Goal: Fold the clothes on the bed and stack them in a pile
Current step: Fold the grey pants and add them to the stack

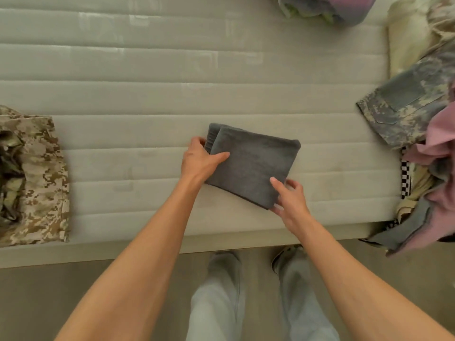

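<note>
Both forearms are reaching over the bed's (pixel 147 99) near edge, the left hand (pixel 200 159) pinching the folded grey garment's (pixel 251 166) left end and the right hand (pixel 291 196) gripping its near corner, probably readying to carry it onto the folded camouflage pile (pixel 34 178) at the left edge.

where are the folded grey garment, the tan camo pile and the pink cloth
folded grey garment (pixel 253 166), head view, middle of its top face
tan camo pile (pixel 37 183), head view, top of the stack
pink cloth (pixel 440 134), head view, its upper fold
</note>
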